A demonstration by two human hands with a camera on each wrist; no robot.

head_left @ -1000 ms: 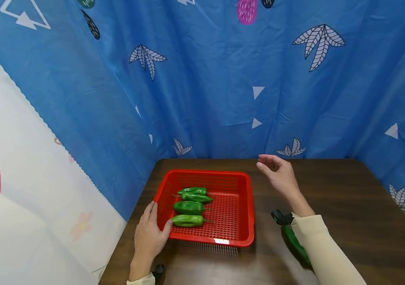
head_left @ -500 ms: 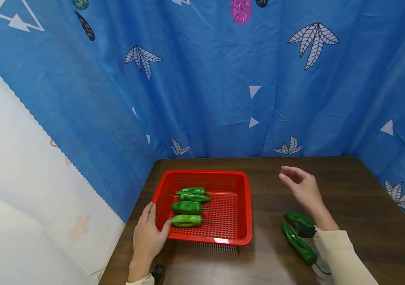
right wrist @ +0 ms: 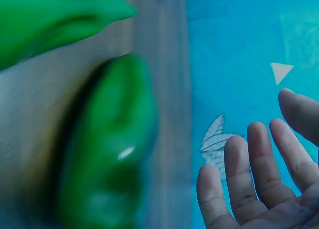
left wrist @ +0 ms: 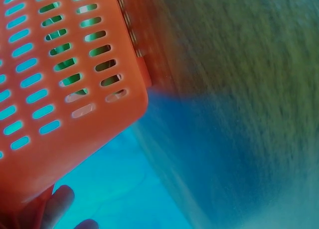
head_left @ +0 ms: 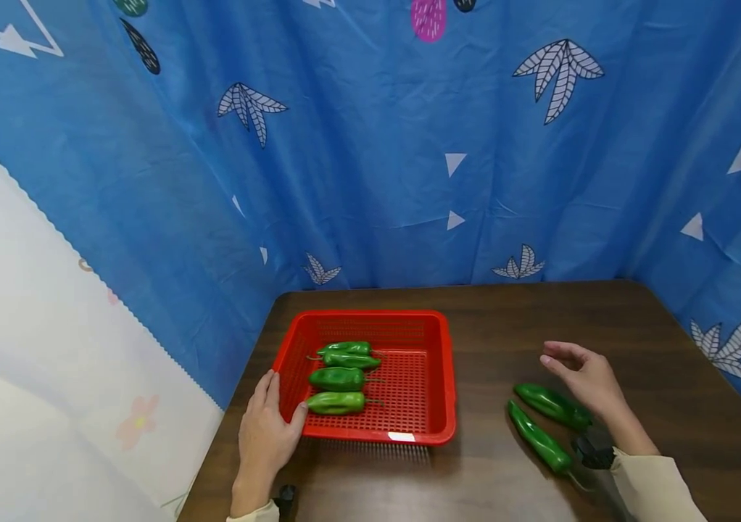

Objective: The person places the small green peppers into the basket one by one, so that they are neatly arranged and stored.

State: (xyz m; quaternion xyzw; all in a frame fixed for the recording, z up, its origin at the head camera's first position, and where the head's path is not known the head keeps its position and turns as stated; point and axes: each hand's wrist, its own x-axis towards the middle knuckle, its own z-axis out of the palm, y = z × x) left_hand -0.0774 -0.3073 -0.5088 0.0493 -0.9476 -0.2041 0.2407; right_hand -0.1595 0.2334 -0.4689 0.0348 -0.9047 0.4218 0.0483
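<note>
At the front left corner of a red plastic basket (head_left: 446,377), my left hand (head_left: 269,426) grips the rim, its thumb over the front edge. The left wrist view shows the perforated basket wall (left wrist: 84,144) and fingertips (left wrist: 61,201) at the rim. Several green peppers (head_left: 338,378) lie in a column along the basket's left side, mostly stems to the right. My right hand (head_left: 589,380) hovers over the table at right, fingers loosely bent, holding nothing. Below it lie two green peppers: a farther one (head_left: 549,404) and a nearer one (head_left: 536,436).
The dark wooden table (head_left: 488,319) runs back to a blue patterned curtain (head_left: 370,181). A white cloth (head_left: 51,326) with printed shapes hangs at left. A black wrist camera (head_left: 594,448) sits under the right wrist, close to the peppers.
My right hand has moved right and toward me, from beside the basket to above the loose peppers, which show more fully now. The left hand stays at the basket; the view has shifted slightly.
</note>
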